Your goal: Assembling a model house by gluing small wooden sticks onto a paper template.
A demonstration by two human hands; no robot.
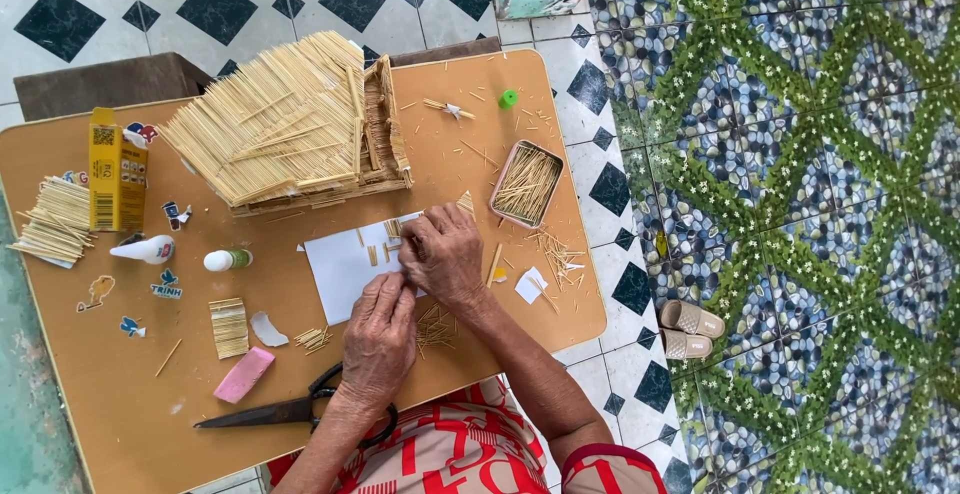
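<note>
A small table [120,394] holds everything, with a sheet of paper [335,269] near its middle as the landmark. Both hands meet at the sheet's right edge: left hand [380,339] just below it, right hand [440,254] to its right. A toothpick house model [290,124] stands behind the sheet. A tin of toothpicks [527,184] lies to its right. Two glue bottles [225,259], a carton [117,169] and a toothpick bundle [55,222] lie left. Scissors [280,412] and an eraser block [244,374] lie in front, lower left.

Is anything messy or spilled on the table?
Yes. Loose thin sticks lie scattered on the table just below the small tin that holds more of them, as if spilled. A green cap sits alone near the far edge. Both hands, left hand and right hand, work at the white paper.
</note>
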